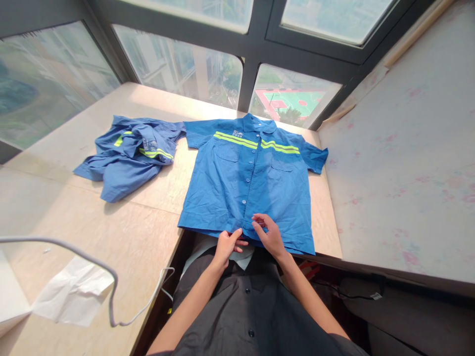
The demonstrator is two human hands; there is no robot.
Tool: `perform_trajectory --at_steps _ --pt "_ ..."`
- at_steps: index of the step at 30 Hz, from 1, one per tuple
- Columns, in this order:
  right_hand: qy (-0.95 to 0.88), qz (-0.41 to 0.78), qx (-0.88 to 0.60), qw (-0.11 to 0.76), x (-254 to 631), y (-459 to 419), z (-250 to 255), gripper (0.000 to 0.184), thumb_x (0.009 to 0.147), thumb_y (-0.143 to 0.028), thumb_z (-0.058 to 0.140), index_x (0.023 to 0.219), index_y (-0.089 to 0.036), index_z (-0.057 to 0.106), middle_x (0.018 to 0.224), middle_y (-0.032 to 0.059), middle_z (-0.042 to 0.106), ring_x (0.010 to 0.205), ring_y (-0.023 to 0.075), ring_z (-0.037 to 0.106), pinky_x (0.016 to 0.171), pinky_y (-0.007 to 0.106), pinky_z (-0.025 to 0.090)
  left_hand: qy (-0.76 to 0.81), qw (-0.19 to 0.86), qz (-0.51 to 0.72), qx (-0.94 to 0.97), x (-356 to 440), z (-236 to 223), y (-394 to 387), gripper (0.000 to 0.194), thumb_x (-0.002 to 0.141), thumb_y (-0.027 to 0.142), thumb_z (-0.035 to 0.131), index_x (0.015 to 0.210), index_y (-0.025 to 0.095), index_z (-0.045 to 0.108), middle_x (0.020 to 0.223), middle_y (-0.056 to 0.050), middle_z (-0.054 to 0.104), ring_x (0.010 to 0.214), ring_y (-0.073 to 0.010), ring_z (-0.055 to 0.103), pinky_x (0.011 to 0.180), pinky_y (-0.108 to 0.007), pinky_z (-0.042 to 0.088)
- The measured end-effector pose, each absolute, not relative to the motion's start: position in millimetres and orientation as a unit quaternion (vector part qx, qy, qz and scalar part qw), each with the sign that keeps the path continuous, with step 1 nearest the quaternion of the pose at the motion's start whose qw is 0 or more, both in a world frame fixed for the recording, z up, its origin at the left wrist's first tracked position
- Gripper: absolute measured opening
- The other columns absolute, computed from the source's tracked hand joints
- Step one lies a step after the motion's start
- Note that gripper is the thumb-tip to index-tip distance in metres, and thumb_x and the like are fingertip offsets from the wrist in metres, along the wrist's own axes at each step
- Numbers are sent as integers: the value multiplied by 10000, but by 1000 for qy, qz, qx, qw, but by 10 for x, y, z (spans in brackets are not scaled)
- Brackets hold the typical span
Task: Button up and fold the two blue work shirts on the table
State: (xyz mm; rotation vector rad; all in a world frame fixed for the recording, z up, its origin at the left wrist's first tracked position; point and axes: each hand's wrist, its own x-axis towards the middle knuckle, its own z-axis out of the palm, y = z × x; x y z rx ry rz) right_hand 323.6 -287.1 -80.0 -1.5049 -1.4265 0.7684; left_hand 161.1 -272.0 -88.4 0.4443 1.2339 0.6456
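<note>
A blue short-sleeved work shirt [226, 183] lies spread front up on the light ledge, its collar toward the window. Yellow-green and grey stripes cross its chest, and buttons run down the middle. At the bottom hem, my left hand [227, 247] pinches the shirt's edge between thumb and fingers, just left of the button line. My right hand [270, 236] is over the lower front, right of the buttons, with fingers bent and thumb apart, and nothing shows between them. The hem's underside is hidden.
A second blue shirt [137, 158] with yellow-green stripes lies crumpled at the left. Nearer to me are a grey cable [113, 296] and creased white paper [72, 291]. Windows close off the back; a flower-patterned wall [404, 188] stands at the right. The ledge's front edge runs before my body.
</note>
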Motion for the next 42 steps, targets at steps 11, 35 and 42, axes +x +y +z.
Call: perform_trajectory --at_steps 11,35,42 --pt "-677 141 -640 335 3686 -2608 -978 381 952 -301 510 1311 -184 569 1352 158 556 1284 277 506 1098 504 423 554 720 399 121 870 -785 -2681 398 707 448 744 753 170 462 666 31 569 351 -14 358 344 -161 232" --pt "-524 50 -781 336 4430 -3150 -1351 545 933 -517 476 1293 -119 570 1407 222 491 1325 353 444 1108 601 352 841 178 264 437 102 -679 -2286 501 770 197 553 1265 121 528 1050 -149 632 1008 -299 641 839 -447 532" --pt "-575 111 -716 379 4151 -2726 -962 420 927 -296 485 1309 -149 580 1305 160 612 1225 281 562 1075 514 438 670 110 297 671 757 -542 -2161 439 899 298 524 1310 146 549 1358 -189 543 1312 -316 487 1103 -484 393"
